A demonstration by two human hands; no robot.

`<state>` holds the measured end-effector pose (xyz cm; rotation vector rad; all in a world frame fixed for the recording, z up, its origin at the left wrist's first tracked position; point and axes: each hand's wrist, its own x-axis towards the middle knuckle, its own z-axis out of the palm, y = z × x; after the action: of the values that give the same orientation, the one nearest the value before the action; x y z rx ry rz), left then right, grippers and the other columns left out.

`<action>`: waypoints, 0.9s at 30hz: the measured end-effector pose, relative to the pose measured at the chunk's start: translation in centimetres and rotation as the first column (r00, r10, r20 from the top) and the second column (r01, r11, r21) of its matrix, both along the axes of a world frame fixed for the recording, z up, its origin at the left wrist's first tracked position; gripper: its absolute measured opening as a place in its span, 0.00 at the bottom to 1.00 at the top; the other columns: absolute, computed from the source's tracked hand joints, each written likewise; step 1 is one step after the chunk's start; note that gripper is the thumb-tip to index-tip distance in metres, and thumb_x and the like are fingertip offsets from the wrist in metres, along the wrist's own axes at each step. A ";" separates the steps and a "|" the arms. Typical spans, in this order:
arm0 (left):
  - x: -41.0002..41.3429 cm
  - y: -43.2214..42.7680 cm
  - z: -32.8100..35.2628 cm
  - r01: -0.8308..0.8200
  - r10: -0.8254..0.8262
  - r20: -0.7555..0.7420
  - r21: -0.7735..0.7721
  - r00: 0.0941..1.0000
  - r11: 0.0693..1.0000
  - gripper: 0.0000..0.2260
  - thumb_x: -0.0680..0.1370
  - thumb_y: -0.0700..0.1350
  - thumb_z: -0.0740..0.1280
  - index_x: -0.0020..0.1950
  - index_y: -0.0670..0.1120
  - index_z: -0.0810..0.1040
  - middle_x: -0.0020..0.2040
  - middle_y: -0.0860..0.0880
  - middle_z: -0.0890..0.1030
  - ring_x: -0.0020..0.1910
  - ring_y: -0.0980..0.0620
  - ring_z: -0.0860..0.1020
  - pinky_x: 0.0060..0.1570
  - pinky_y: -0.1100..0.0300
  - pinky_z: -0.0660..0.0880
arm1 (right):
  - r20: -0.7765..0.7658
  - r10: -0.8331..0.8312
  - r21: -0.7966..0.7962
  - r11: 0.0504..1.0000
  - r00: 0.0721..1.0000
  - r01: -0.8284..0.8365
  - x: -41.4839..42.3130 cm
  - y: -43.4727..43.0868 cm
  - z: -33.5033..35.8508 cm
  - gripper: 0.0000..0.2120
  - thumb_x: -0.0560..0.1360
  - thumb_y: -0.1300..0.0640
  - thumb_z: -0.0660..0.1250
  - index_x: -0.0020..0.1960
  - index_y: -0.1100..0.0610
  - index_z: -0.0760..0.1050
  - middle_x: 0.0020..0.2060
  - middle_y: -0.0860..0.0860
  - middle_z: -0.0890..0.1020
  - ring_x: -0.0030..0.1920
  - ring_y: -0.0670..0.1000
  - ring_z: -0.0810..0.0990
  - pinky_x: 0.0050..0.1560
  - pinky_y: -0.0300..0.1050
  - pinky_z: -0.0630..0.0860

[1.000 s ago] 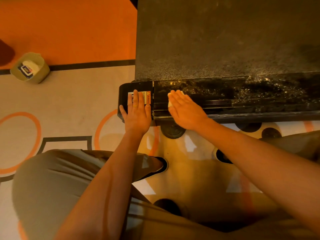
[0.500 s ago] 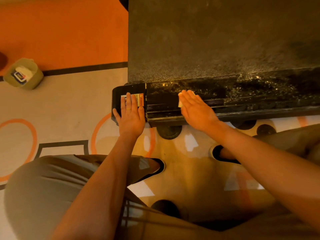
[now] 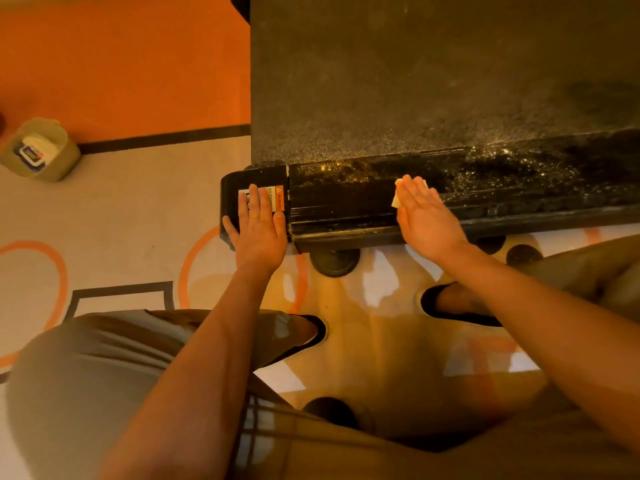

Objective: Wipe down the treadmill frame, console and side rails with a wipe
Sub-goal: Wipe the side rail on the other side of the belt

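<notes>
The right hand point(image 3: 424, 216) lies flat, fingers straight, pressing a white wipe point(image 3: 396, 199) onto the treadmill's black side rail point(image 3: 346, 206). The left hand point(image 3: 258, 230) rests flat on the rail's end cap point(image 3: 231, 192), holding nothing and partly covering a warning label point(image 3: 278, 197). A tub of wipes point(image 3: 40, 148) stands on the floor well to the left.

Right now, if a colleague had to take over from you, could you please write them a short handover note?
Left hand flat on the end cap, bracing.
Right hand flat, pressing the wipe onto the side rail.
Wipe tub on the floor, far left.
Done: hard to tell.
Left: the rail right of the wipe looks speckled; console is out of view.
</notes>
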<state>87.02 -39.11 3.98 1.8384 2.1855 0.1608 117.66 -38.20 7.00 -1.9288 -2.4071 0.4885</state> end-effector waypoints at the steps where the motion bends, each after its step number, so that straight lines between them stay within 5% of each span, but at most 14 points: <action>1: 0.0 0.1 -0.1 -0.002 0.002 -0.004 0.003 1.000 1.000 0.27 0.86 0.54 0.44 0.83 0.48 0.44 0.83 0.50 0.44 0.81 0.49 0.41 0.76 0.36 0.41 | 0.003 -0.030 -0.005 1.000 1.000 0.030 0.7 -0.3 0.0 0.26 0.85 0.56 0.50 0.80 0.63 0.51 0.80 0.59 0.54 0.80 0.58 0.49 0.78 0.53 0.46; 5: 0.0 0.1 -0.2 0.001 0.000 -0.012 0.017 1.000 1.000 0.27 0.86 0.55 0.44 0.83 0.47 0.46 0.83 0.50 0.45 0.81 0.48 0.41 0.76 0.36 0.41 | -0.015 -0.110 -0.036 0.993 0.994 0.109 -1.7 -0.3 -0.1 0.26 0.86 0.54 0.47 0.80 0.63 0.50 0.80 0.60 0.52 0.80 0.60 0.47 0.78 0.54 0.45; 10: -0.1 0.1 0.0 0.005 -0.005 0.003 0.000 1.000 1.000 0.26 0.86 0.54 0.44 0.83 0.48 0.45 0.83 0.50 0.44 0.81 0.48 0.40 0.75 0.37 0.39 | 0.037 0.188 -0.030 0.982 0.982 -0.187 -8.4 -0.4 0.2 0.26 0.86 0.54 0.45 0.80 0.64 0.45 0.80 0.60 0.49 0.80 0.60 0.46 0.78 0.53 0.44; 18: -0.4 0.1 0.0 0.020 -0.020 0.027 0.010 0.999 1.000 0.26 0.86 0.53 0.45 0.83 0.49 0.45 0.83 0.50 0.44 0.81 0.48 0.40 0.75 0.37 0.39 | -0.051 0.283 -0.087 0.954 0.958 -0.287 -15.5 2.3 0.8 0.27 0.86 0.50 0.44 0.81 0.60 0.45 0.81 0.56 0.48 0.80 0.56 0.44 0.78 0.51 0.42; 27: -0.1 0.0 -0.3 0.005 -0.005 0.011 0.052 1.000 0.999 0.26 0.86 0.53 0.45 0.83 0.48 0.47 0.83 0.49 0.46 0.81 0.48 0.42 0.75 0.36 0.40 | 0.083 0.276 -0.097 0.959 0.957 -0.268 -7.4 2.8 -0.1 0.27 0.86 0.54 0.46 0.81 0.58 0.42 0.81 0.55 0.46 0.80 0.54 0.43 0.78 0.49 0.43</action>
<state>86.88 -39.07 3.68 1.8658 2.1887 0.2279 110.23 -35.42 6.94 -1.6913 -2.7759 0.5246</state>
